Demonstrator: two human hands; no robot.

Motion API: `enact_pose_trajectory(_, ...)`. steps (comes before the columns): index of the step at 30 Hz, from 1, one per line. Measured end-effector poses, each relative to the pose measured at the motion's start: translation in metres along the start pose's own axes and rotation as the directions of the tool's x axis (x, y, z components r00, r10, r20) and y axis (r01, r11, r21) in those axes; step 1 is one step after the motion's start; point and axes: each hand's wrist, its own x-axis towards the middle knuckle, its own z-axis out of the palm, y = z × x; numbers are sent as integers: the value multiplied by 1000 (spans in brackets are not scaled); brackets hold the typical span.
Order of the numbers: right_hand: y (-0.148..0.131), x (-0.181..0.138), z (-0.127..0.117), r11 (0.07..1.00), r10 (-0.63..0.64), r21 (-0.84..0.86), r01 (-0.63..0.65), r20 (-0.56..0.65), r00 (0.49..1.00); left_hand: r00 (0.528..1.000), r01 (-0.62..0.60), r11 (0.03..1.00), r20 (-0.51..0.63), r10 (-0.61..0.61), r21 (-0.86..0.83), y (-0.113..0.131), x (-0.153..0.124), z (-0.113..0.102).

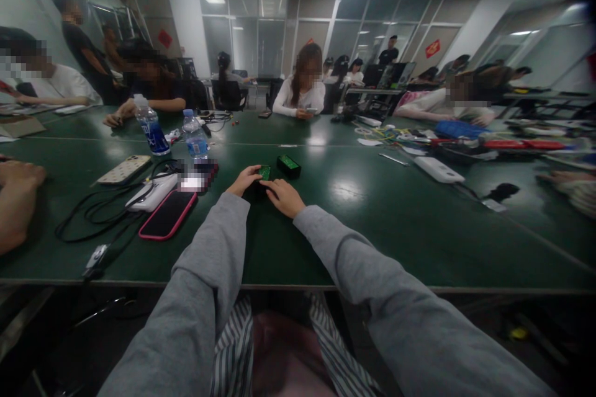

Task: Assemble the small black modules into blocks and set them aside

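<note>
Both my grey-sleeved arms reach out over the dark green table [382,223]. My left hand [243,180] and my right hand [283,196] close together around a small dark object [256,189] lying on the table, fingers curled on it. A small green-lit piece [265,171] shows just beyond my fingertips; whether it belongs to the held object I cannot tell. A second small black box with a green top [288,165] sits a little further right, apart from my hands.
To the left lie a pink-edged phone [167,214], a white device [151,193], black cables [93,211], a patterned phone [124,169] and two water bottles [151,126]. A white power strip [436,169] lies at right. Other people sit around the table; someone's hand [16,201] rests at far left.
</note>
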Motion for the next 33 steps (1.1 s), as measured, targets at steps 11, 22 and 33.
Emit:
enact_pose_trajectory(11, 10, 4, 10, 991, 136, -11, -135, 129, 982, 999, -7, 999, -43, 9, 36, -19, 15, -9)
enact_pose_trajectory(22, 12, 2, 12, 989, 141, 34, -144, 89, 986, 995, -74, 997, 63, 73, 20, -20, 13, -11)
enact_pose_trajectory(33, 30, 2, 8, 985, 164, -34, -169, -115, 980, 987, -105, 993, 123, 99, 44, -27, 20, -15)
